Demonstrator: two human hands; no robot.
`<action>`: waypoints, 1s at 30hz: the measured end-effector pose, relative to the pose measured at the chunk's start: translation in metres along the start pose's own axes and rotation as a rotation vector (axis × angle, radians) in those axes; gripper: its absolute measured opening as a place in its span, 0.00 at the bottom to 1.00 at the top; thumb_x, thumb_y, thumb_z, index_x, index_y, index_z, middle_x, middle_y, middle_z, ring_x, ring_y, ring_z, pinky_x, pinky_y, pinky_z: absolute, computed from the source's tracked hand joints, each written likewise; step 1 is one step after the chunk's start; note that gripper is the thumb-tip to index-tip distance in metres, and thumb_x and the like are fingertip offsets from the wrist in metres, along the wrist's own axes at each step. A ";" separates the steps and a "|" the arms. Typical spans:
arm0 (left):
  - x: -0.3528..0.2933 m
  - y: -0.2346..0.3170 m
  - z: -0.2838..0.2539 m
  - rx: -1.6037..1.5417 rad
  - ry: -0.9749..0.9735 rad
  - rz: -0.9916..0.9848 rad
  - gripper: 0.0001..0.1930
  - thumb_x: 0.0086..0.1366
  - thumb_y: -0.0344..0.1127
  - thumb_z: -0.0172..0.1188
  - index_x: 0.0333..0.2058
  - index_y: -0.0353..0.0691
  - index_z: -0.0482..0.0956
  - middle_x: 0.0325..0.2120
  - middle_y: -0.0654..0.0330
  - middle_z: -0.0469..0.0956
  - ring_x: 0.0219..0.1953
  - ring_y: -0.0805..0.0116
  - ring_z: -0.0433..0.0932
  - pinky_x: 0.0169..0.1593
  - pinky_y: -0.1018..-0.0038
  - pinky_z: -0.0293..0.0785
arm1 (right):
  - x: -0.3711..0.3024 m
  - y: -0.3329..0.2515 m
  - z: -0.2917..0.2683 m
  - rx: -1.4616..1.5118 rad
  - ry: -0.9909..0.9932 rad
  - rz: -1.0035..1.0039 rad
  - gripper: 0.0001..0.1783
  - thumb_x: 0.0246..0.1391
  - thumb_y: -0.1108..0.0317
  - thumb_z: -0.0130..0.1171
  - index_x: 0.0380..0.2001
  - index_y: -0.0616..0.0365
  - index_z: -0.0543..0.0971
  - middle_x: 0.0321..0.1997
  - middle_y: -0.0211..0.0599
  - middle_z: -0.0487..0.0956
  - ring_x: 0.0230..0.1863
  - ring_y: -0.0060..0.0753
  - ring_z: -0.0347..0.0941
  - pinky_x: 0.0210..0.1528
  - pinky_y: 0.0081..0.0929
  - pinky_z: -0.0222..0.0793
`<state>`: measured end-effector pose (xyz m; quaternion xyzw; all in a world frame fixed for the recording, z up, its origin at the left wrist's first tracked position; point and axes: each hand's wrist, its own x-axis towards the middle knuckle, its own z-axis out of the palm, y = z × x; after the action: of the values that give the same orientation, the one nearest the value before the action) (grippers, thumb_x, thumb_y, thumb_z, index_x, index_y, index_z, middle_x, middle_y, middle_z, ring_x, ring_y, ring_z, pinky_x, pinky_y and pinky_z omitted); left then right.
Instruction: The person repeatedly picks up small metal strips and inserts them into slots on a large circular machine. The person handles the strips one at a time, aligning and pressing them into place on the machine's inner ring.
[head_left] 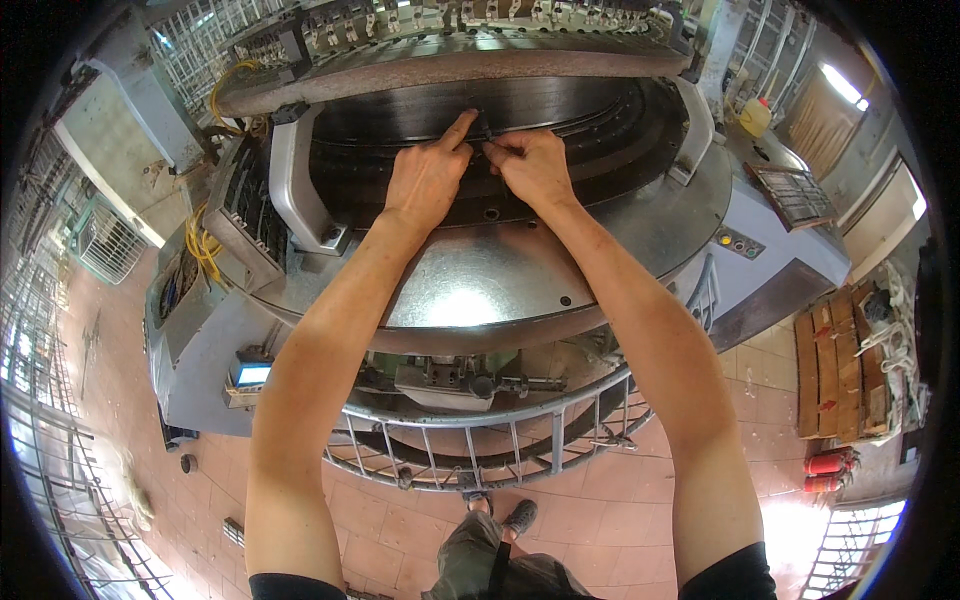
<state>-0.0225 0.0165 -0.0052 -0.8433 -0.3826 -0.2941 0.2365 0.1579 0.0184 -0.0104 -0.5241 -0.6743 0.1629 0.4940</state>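
Both my arms reach over the metal rim into a large circular knitting machine. My left hand (430, 175) has its index finger stretched out, its tip against the dark grooved cylinder wall (390, 108). The other fingers of that hand curl under and show only in part. Just beside it, my right hand (532, 165) is closed in a pinch at the same wall. A thin dark thing shows at its fingertips, too small to name. Beneath both hands lies the dark ring-shaped bed (350, 185), inside a shiny metal plate (450, 270).
Grey brackets (300, 180) (695, 130) stand at both sides under a curved upper ring (450, 68). A round rail (470, 420) curves in front of my legs. To the right are a button panel (740, 241), wooden crates (840, 370) and red cylinders (830, 468). Yellow cables (203, 240) hang left.
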 end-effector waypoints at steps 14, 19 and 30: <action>0.000 -0.001 0.000 -0.005 -0.012 0.013 0.06 0.55 0.21 0.60 0.30 0.36 0.83 0.68 0.60 0.68 0.34 0.52 0.87 0.39 0.60 0.85 | 0.000 0.004 0.002 -0.059 0.034 -0.055 0.12 0.57 0.64 0.66 0.33 0.63 0.89 0.24 0.39 0.85 0.25 0.27 0.80 0.33 0.27 0.75; 0.001 -0.002 0.002 -0.003 -0.005 0.027 0.05 0.56 0.22 0.59 0.29 0.35 0.83 0.69 0.61 0.68 0.33 0.53 0.87 0.38 0.61 0.85 | 0.000 0.004 0.003 -0.054 0.054 -0.056 0.12 0.57 0.64 0.66 0.33 0.63 0.88 0.24 0.39 0.85 0.25 0.27 0.80 0.33 0.28 0.75; 0.005 0.001 -0.004 -0.053 -0.028 -0.019 0.11 0.53 0.18 0.57 0.34 0.32 0.85 0.68 0.66 0.70 0.34 0.49 0.86 0.41 0.57 0.84 | 0.000 0.001 0.010 -0.108 0.099 -0.067 0.12 0.54 0.64 0.66 0.31 0.64 0.88 0.24 0.40 0.85 0.25 0.34 0.82 0.35 0.31 0.76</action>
<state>-0.0198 0.0160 0.0011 -0.8496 -0.3859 -0.2946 0.2059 0.1504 0.0212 -0.0156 -0.5345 -0.6741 0.0834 0.5030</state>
